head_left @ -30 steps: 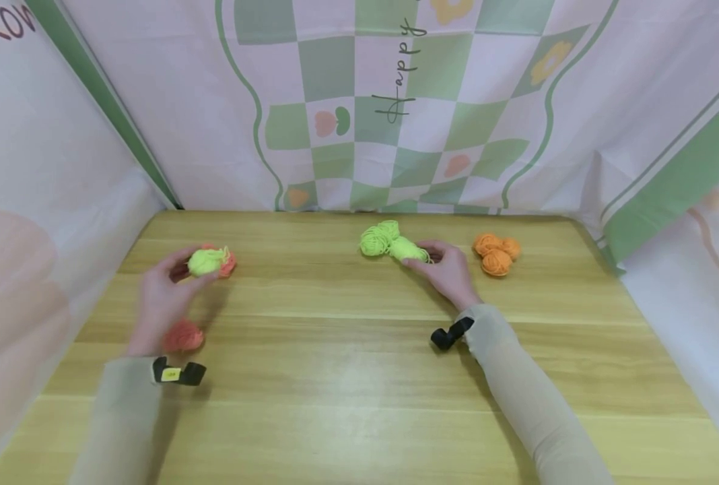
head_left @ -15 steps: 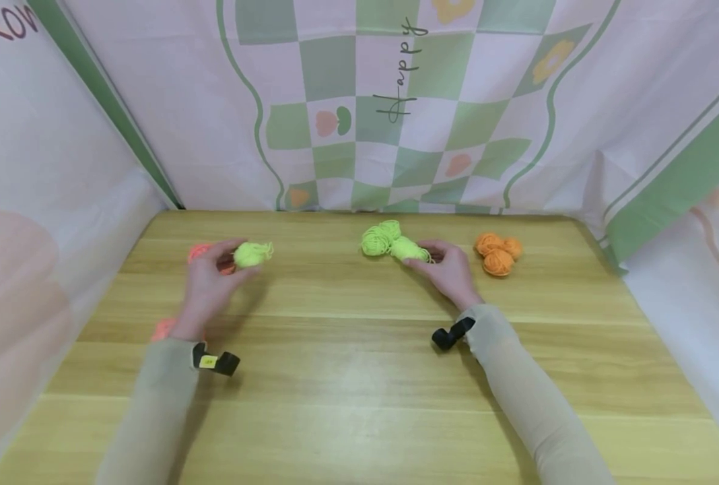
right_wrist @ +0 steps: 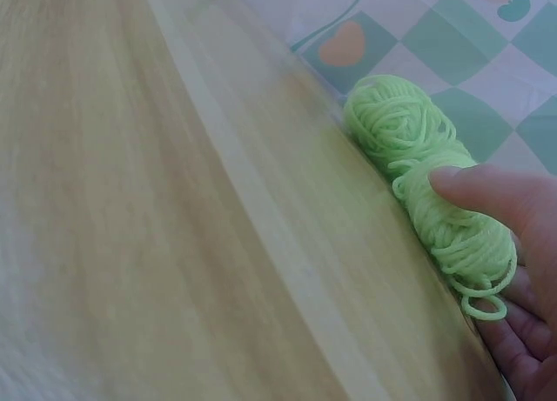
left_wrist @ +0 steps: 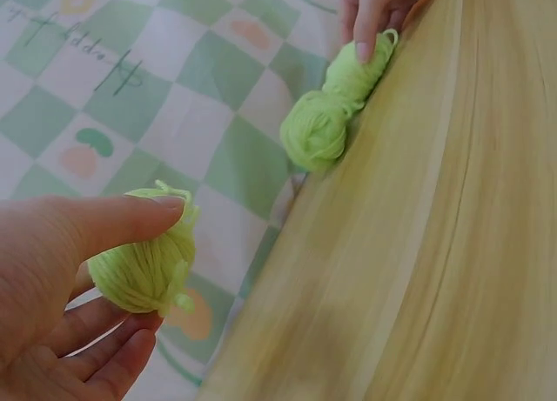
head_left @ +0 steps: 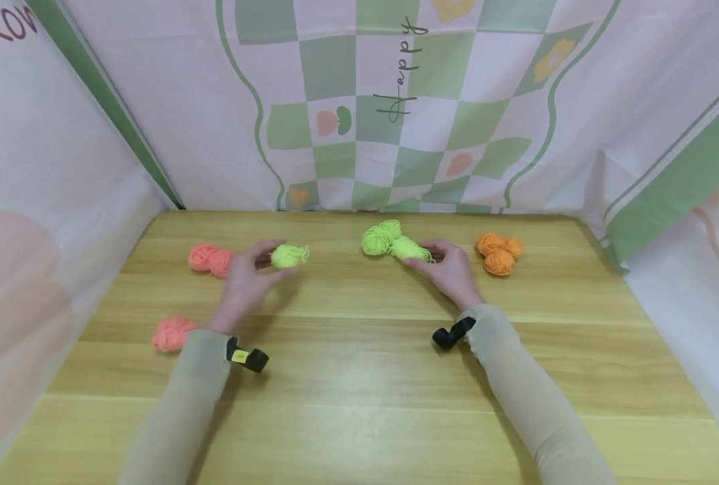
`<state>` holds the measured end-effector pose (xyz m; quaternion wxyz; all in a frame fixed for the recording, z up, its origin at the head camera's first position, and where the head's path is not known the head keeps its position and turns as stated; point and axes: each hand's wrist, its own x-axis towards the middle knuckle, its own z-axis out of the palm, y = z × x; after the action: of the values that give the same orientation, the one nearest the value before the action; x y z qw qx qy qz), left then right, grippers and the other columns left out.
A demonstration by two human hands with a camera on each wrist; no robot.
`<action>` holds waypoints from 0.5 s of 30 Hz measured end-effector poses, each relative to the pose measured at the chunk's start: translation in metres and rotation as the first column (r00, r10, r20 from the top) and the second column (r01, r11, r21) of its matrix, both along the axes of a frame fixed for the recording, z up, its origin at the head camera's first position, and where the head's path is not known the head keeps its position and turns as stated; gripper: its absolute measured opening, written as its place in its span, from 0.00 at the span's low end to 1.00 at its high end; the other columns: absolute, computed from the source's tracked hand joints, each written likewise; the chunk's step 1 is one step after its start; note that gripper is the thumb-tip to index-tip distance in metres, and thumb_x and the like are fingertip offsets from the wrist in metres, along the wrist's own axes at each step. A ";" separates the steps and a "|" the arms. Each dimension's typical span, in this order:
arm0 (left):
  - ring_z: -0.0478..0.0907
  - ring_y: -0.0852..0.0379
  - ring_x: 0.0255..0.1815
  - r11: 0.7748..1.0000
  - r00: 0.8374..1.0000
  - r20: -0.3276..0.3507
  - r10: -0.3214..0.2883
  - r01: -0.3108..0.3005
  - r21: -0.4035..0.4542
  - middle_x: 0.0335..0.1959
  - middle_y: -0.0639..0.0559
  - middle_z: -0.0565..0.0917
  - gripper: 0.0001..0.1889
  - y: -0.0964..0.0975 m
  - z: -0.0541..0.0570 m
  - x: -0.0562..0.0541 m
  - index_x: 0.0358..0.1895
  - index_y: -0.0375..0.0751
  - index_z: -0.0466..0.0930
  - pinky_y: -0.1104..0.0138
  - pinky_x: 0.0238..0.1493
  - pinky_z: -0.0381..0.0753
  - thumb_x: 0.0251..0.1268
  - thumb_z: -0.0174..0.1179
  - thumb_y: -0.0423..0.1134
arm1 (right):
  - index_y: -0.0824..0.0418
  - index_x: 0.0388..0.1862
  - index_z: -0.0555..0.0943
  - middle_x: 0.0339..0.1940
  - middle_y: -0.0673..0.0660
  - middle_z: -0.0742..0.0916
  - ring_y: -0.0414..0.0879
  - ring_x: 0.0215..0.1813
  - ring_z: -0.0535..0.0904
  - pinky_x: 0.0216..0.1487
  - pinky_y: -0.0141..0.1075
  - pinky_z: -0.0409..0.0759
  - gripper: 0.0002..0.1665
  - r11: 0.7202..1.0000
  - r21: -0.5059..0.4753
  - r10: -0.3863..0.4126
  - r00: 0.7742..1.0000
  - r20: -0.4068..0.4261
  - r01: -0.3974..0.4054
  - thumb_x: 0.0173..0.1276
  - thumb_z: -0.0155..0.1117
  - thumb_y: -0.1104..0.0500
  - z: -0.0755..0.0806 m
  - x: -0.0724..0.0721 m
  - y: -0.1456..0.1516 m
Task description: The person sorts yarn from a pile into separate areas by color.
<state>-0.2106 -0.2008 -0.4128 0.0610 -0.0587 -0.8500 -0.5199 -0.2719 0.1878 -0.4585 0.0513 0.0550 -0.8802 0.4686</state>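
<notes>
My left hand pinches a yellow-green yarn ball between thumb and fingers, held above the table with loose strands at its far end. Farther right, my right hand grips another yellow-green yarn ball that lies on the table, thumb on top and fingers at its side. Touching that one is more yellow-green yarn, bunched at the back of the table. In the right wrist view the gripped yarn ball shows a loose loop near the fingers.
Two pink yarn balls lie behind and left of my left hand; another pink yarn ball sits by the left sleeve. Orange yarn balls cluster right of my right hand. A printed cloth hangs along the table's back edge.
My left hand has carried its yellow-green yarn ball rightward, away from above the pink yarn, which is now uncovered. The right hand has stayed in place on its yarn ball.
</notes>
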 end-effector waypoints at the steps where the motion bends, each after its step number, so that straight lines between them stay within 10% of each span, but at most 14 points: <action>1: 0.78 0.41 0.59 1.000 1.000 -0.002 -0.006 0.006 0.003 0.62 0.40 0.80 0.33 0.003 0.000 -0.001 0.67 0.39 0.77 0.50 0.61 0.78 0.58 0.76 0.38 | 0.61 0.60 0.83 0.54 0.60 0.87 0.54 0.56 0.81 0.61 0.49 0.77 0.38 1.000 -0.001 0.001 1.000 0.000 -0.001 0.57 0.80 0.40 0.000 0.000 0.000; 15: 0.79 0.45 0.57 0.996 0.996 -0.006 -0.085 0.085 0.031 0.61 0.42 0.81 0.32 0.042 -0.010 -0.011 0.65 0.38 0.78 0.56 0.60 0.79 0.55 0.78 0.35 | 0.60 0.59 0.84 0.53 0.59 0.87 0.53 0.54 0.81 0.60 0.48 0.77 0.37 1.000 -0.006 0.000 1.000 -0.017 0.000 0.57 0.80 0.40 0.000 0.000 0.000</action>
<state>-0.2221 -0.1583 -0.4232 0.0415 -0.0950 -0.8385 -0.5350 -0.2715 0.1874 -0.4590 0.0589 0.0589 -0.8783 0.4709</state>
